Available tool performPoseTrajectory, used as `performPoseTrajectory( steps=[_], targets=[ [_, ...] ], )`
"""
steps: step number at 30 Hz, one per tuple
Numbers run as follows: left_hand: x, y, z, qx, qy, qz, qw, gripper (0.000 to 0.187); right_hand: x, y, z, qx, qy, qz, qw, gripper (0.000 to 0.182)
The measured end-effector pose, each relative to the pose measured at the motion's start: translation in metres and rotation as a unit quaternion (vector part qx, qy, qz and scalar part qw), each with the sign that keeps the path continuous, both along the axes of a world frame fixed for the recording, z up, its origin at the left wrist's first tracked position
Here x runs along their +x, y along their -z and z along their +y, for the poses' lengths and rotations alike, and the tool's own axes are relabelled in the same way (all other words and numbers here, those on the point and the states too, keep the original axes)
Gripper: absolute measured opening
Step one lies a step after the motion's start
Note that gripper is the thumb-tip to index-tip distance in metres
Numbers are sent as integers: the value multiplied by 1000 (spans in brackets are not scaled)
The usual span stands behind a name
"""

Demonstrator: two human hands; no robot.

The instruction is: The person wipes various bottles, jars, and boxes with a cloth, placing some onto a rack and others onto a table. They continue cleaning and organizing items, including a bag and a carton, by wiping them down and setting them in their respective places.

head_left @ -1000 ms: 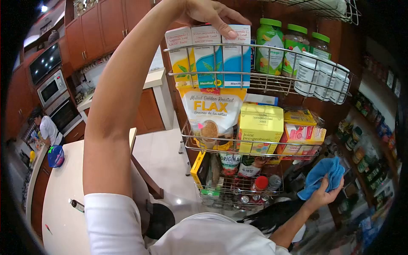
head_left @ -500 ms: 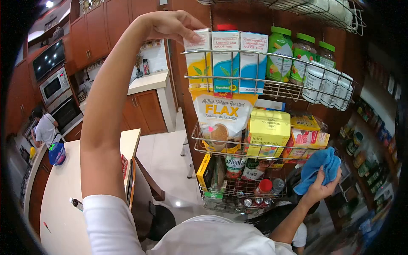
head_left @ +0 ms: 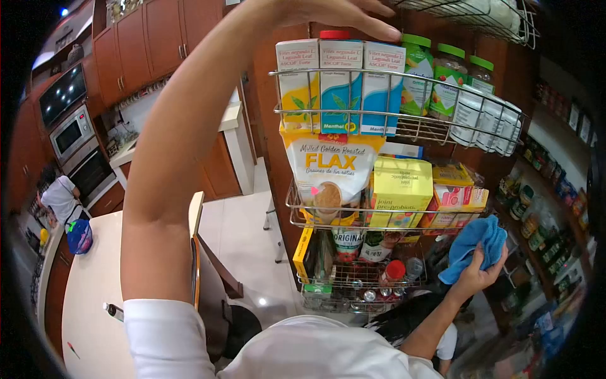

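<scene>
My left hand (head_left: pixel 338 14) reaches over the top wire basket (head_left: pixel 416 129), fingers stretched out and partly cut off by the upper frame edge. Its thumb tip is beside a green-lidded bottle (head_left: pixel 416 79), above the lagundi leaf boxes; whether it touches cannot be made out. Three of these upright boxes stand in a row: a yellow-and-white box (head_left: pixel 298 88), a blue menthol box (head_left: pixel 341 91) and a white-and-blue box (head_left: pixel 382 91). At the right, my right hand (head_left: pixel 483 271) grips a bunched blue cloth (head_left: pixel 470 246) beside the middle basket.
Below are a flax bag (head_left: pixel 331 170), a yellow joint pre+probiotic box (head_left: pixel 401 192) and a red-lidded jar (head_left: pixel 394 271). White bottles (head_left: pixel 467 114) lean in the top basket. A table (head_left: pixel 95 284) stands left, with another person (head_left: pixel 60 196) beyond. Shelves of jars (head_left: pixel 524 202) line the right.
My left hand has let go of the yellow-and-white box and moved right and up, towards the green-lidded bottles. The right hand keeps the blue cloth in nearly the same place.
</scene>
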State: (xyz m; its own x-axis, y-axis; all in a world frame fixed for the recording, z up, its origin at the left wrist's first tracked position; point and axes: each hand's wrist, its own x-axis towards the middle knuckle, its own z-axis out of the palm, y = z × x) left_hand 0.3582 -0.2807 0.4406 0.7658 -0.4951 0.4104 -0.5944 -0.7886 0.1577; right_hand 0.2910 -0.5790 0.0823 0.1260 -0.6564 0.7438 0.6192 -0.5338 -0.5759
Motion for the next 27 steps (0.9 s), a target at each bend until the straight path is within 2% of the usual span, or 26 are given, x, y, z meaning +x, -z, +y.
performPoseTrajectory(
  steps=[2, 3, 4, 5, 6, 7, 10, 12, 13, 15, 17, 18, 19, 20, 21, 22, 23, 24, 25, 27],
  targets=[
    [35, -9, -11, 167, 106, 39, 979, 63, -1, 6, -3, 3, -8, 8, 1000, 37],
    [45, -6, -14, 189, 106, 6, 976, 49, 0, 14, -11, -3, 38, 2, 999, 39],
    [34, -4, -13, 207, 84, -58, 973, 48, 5, 23, -11, -12, 75, 1, 997, 40],
    [16, -2, -3, 227, 55, -113, 966, 48, 0, 17, -5, -39, 140, 30, 989, 32],
    [-2, 1, 10, 222, 45, -102, 969, 49, 2, 26, -16, -43, 127, 34, 990, 33],
    [-18, 6, 26, 216, 43, -76, 973, 50, 2, 30, -22, -69, 159, 42, 984, 33],
    [-73, 14, 63, 194, 54, 13, 979, 54, 1, 39, -36, -21, 158, 60, 985, 35],
    [-109, 16, 87, 159, 61, 96, 981, 57, -7, 33, -19, 47, 83, 27, 995, 33],
    [-123, 18, 101, 140, 62, 140, 978, 58, -9, 29, -13, 78, 83, 50, 992, 30],
    [-136, 29, 134, 87, 41, 224, 970, 61, -20, 44, -30, -118, 194, 106, 968, 26],
    [-134, 58, 182, 26, -35, 280, 959, 64, 2, 55, -82, -86, 144, 126, 978, 28],
    [-125, 103, 215, -6, -166, 242, 956, 77, 7, 56, -88, -50, 106, 135, 984, 30],
    [-112, 171, 264, -37, -291, 198, 935, 90, 6, 63, -91, -49, 107, 142, 983, 30],
    [-107, 211, 306, 4, -254, 168, 952, 94, 5, 63, -85, -74, 75, 133, 986, 30],
    [-103, 257, 347, 50, -341, 175, 922, 100, 6, 60, -77, -99, 41, 121, 987, 30],
    [-100, 329, 403, 3, -430, 178, 885, 125, 10, 55, -67, -125, 8, 106, 986, 30],
    [-107, 380, 421, 11, -536, 211, 817, 142, 16, 48, -56, -149, -23, 89, 985, 29],
    [-118, 422, 434, -39, -582, 250, 773, 151, 22, 40, -43, -173, -51, 68, 981, 29],
    [-125, 481, 455, -95, -587, 177, 784, 154, 27, 32, -31, -195, -76, 47, 977, 29],
    [-137, 530, 441, -215, -594, 84, 770, 150, 36, 15, 27, -209, -158, 75, 962, 27]
  ],
)
